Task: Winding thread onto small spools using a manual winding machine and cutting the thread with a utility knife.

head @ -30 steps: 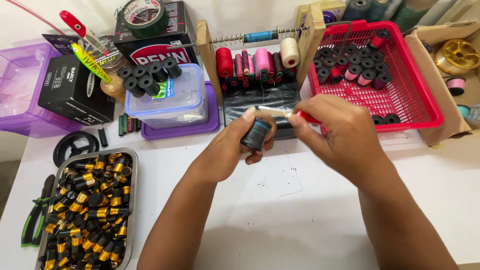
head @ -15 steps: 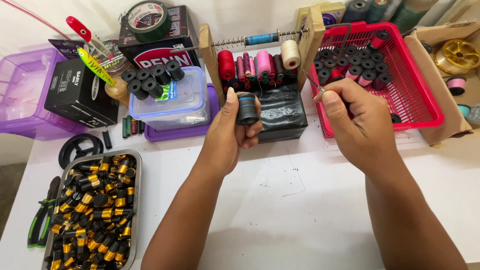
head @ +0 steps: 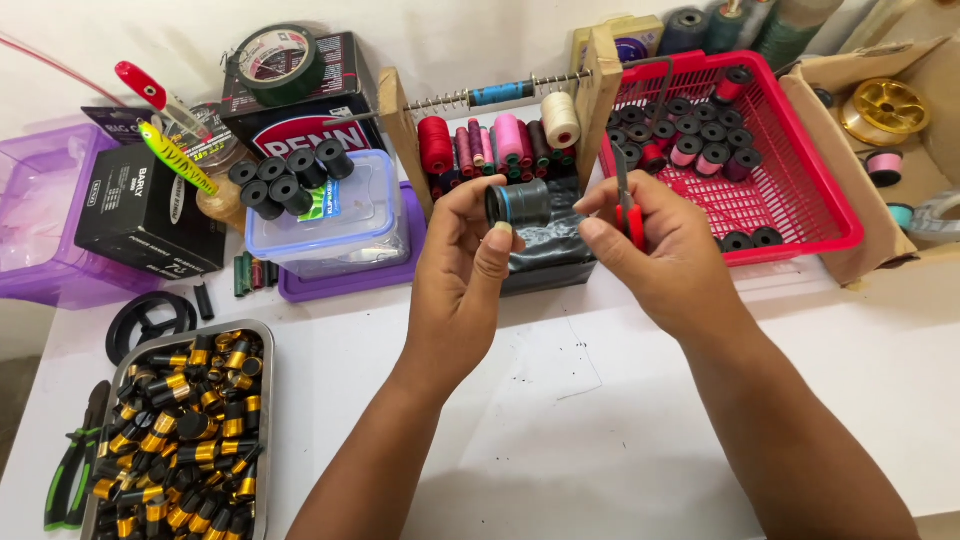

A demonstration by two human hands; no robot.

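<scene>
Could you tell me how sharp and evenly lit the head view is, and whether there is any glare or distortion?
Head view: soft, even light with faint shadows under the forearms on the white table; left hand and spool sharp; mild sheen on the metal tray; edges slightly bowed by the wide lens.

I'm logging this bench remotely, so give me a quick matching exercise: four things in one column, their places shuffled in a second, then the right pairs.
Things:
1. dark spool
2. red-handled scissors
3. red basket
4. metal tray

Places:
A. near left on the table, full of black-and-gold pieces
B. in the right hand
C. far right, holding small spools
D. in the left hand

Pairs: 1-D, 2-B, 3-C, 4-A
</scene>
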